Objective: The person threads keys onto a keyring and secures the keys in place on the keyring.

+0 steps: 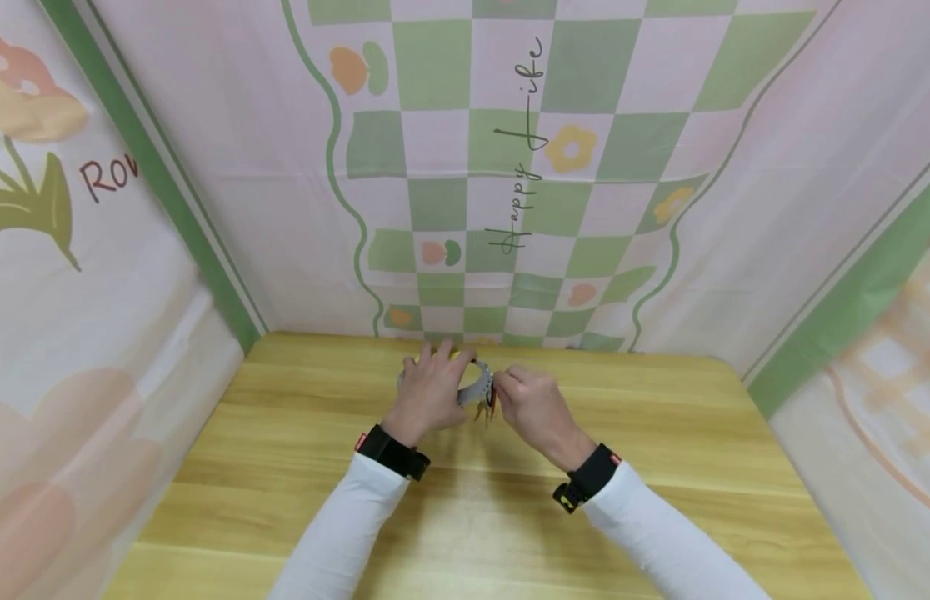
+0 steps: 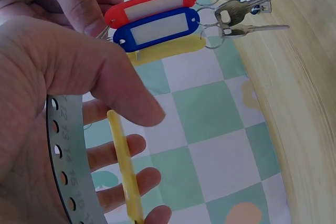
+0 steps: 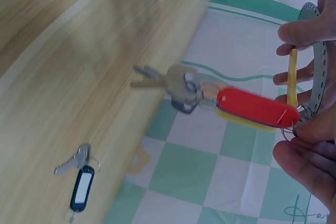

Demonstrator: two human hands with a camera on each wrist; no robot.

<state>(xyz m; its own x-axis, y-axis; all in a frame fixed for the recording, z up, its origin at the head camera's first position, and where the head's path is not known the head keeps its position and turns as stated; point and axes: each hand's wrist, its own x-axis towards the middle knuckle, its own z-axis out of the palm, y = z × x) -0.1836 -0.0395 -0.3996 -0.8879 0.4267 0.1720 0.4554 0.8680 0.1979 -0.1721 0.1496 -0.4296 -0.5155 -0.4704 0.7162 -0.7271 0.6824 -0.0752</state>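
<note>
My left hand grips a grey round hoop pierced with numbered holes and keeps it raised above the table. Beside its fingers hangs a yellow strip-like piece, seen edge-on. At the hoop's right side my right hand pinches small wire rings. From those rings hang a red key tag, a blue key tag and a yellow key tag, with metal keys on their far ends. Whether the rings pass through a hole is hidden by the fingers.
A dark key tag with a white label and its key lies on the wooden table. Behind the table hangs a green and white checked cloth; printed cloths also stand at the left and right.
</note>
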